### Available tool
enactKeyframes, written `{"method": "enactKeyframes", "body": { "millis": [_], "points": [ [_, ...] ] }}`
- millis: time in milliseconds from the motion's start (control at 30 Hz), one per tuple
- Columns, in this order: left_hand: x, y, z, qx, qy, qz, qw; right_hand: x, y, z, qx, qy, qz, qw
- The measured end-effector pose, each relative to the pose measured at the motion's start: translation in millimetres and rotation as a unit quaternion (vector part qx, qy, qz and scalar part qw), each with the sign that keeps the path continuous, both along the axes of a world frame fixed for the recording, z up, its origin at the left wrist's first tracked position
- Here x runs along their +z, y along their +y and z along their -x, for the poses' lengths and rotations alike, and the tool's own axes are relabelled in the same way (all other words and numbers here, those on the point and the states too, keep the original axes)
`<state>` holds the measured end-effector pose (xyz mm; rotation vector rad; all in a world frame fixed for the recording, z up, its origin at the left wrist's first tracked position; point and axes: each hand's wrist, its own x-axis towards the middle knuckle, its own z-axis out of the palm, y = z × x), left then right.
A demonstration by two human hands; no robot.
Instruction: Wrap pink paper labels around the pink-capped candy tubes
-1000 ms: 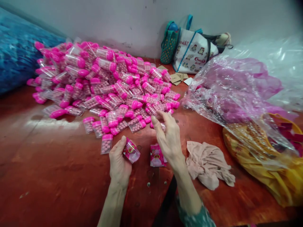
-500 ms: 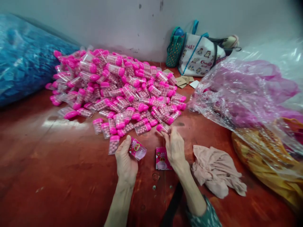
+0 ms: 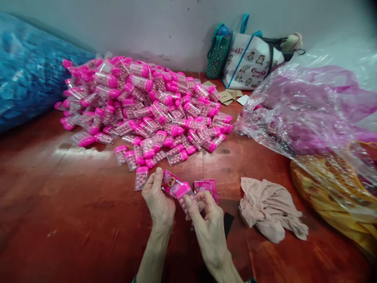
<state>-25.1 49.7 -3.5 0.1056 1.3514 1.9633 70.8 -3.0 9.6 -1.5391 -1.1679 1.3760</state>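
My left hand (image 3: 159, 200) pinches a printed pink sleeve (image 3: 170, 181) by its left end. In my right hand (image 3: 207, 222) is a small clear candy box (image 3: 183, 192) with a bright pink cap and round pink candies inside. Its capped end meets the right end of the sleeve; whether it is inside the sleeve I cannot tell. Behind my right hand a stack of pink printed sleeves (image 3: 207, 184) lies on the red surface, partly covered by the fingers. One capped candy box (image 3: 141, 177) lies just left of my left hand.
A large heap of pink-capped candy boxes (image 3: 147, 106) lies ahead. A blue filled bag (image 3: 32, 74) is at left. To the right are a beige cloth (image 3: 272, 208), clear plastic sheeting (image 3: 282, 114) and yellow fabric (image 3: 330, 200). A white printed bag (image 3: 250, 63) stands by the wall.
My right hand has brought the candy box from the heap's front edge down and left to the sleeve, turning its cap upward. The left hand has stayed almost in place with the sleeve.
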Motion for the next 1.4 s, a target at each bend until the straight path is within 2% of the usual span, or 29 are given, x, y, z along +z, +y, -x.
{"method": "enactKeyframes", "body": {
  "millis": [100,300,633,800,900,1000,1067,1200,1400],
  "points": [
    [-4.8,-2.7,-1.6,-0.011,0.005,0.025,1.0,-1.9,0.1,-0.5,0.005,0.039,0.019,0.999],
    [-11.7,-7.0,-0.5,-0.09,0.013,0.036,0.995,-9.0,5.8,-9.0,0.054,0.153,0.059,0.985],
    [-13.6,-5.2,-4.9,-0.09,0.001,0.029,0.996,-21.4,13.1,-14.7,0.041,0.195,0.092,0.976],
    [-8.5,-3.3,-7.3,-0.089,0.035,0.011,0.995,-22.3,5.4,-8.7,0.018,0.094,0.03,0.995],
    [-6.0,-4.1,-11.5,-0.11,0.04,-0.002,0.993,-20.9,1.2,-3.8,-0.013,0.021,-0.01,1.0],
    [-4.9,-8.7,-17.8,-0.147,0.003,-0.002,0.989,-20.3,0.5,-1.2,-0.045,-0.021,-0.04,0.998],
    [-4.5,-12.8,-21.6,-0.199,-0.048,0.004,0.979,-20.3,1.5,-1.8,-0.059,-0.032,-0.056,0.996],
    [-5.3,-18.2,-24.3,-0.315,-0.142,0.012,0.938,-21.3,2.9,-6.1,-0.077,-0.04,-0.072,0.994],
    [-8.0,-17.6,-18.4,-0.387,-0.241,0.017,0.89,-29.9,1.4,-7.1,-0.088,-0.045,-0.104,0.99]
  ]
}}
